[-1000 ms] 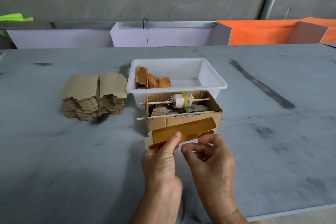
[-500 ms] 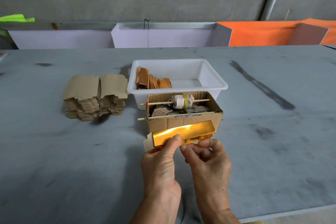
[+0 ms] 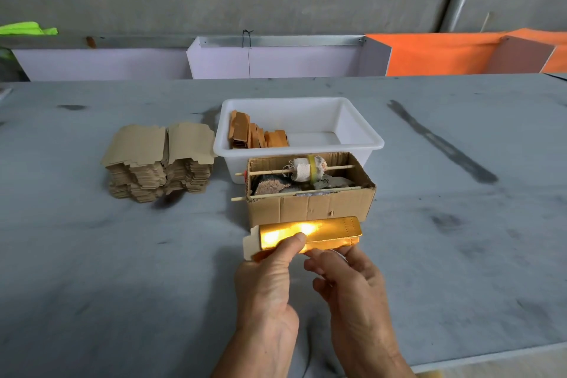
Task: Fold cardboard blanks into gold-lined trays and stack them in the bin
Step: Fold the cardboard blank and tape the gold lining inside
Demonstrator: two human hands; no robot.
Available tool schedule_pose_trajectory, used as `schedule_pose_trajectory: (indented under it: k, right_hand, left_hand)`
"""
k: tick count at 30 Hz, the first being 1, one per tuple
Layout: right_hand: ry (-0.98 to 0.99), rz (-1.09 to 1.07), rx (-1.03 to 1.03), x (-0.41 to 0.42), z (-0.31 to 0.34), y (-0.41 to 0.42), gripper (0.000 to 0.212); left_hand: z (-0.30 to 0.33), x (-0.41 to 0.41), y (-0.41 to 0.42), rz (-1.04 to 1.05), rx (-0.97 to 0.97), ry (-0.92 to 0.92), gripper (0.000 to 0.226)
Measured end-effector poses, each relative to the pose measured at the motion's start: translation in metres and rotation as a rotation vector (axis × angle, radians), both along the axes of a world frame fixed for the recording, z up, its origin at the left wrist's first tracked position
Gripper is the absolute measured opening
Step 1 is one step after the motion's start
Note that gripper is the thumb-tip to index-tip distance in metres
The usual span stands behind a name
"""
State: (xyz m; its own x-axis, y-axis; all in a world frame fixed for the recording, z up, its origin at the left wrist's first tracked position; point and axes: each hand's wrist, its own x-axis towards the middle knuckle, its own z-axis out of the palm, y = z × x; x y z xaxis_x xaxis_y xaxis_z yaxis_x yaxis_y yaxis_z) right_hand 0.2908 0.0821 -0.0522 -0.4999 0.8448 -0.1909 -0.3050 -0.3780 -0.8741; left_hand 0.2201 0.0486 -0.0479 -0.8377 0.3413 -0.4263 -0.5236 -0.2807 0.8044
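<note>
The left hand (image 3: 270, 282) and right hand (image 3: 352, 288) both pinch the gold-lined blank (image 3: 325, 232) just in front of the cardboard box (image 3: 310, 209), near the white bin (image 3: 362, 132)

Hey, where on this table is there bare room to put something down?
Bare table right of the cardboard box and white bin; also left of both hands, in front of the blank stack. Crowded: bin, box and stack sit close together.

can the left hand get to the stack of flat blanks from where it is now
Probably yes, once free. The left hand pinches the gold-lined blank; bare table lies between it and the stack of flat blanks.
</note>
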Motion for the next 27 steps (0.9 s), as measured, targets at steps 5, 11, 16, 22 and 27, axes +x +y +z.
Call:
schedule_pose_trajectory:
  k: [5,11,16,22,27]
  right_hand:
    - [0.046,0.002,-0.235,-0.002,-0.001,0.004,0.012]
    - [0.029,-0.057,-0.197,0.001,0.002,0.007,0.013]
    - [0.003,-0.055,-0.218,0.001,0.002,0.004,0.011]
    - [-0.060,-0.075,-0.214,0.002,0.000,0.007,0.016]
    - [0.006,-0.030,-0.259,0.001,0.003,0.008,0.019]
  left_hand:
    - [-0.002,0.003,-0.006,-0.152,0.036,0.008,0.013]
    - [-0.003,0.002,-0.015,-0.192,0.058,0.075,0.007]
    - [-0.003,0.002,-0.010,-0.197,0.077,0.056,0.007]
    - [-0.003,0.003,-0.007,-0.208,0.061,0.121,0.013]
    - [-0.001,0.006,-0.004,-0.155,0.081,0.163,0.018]
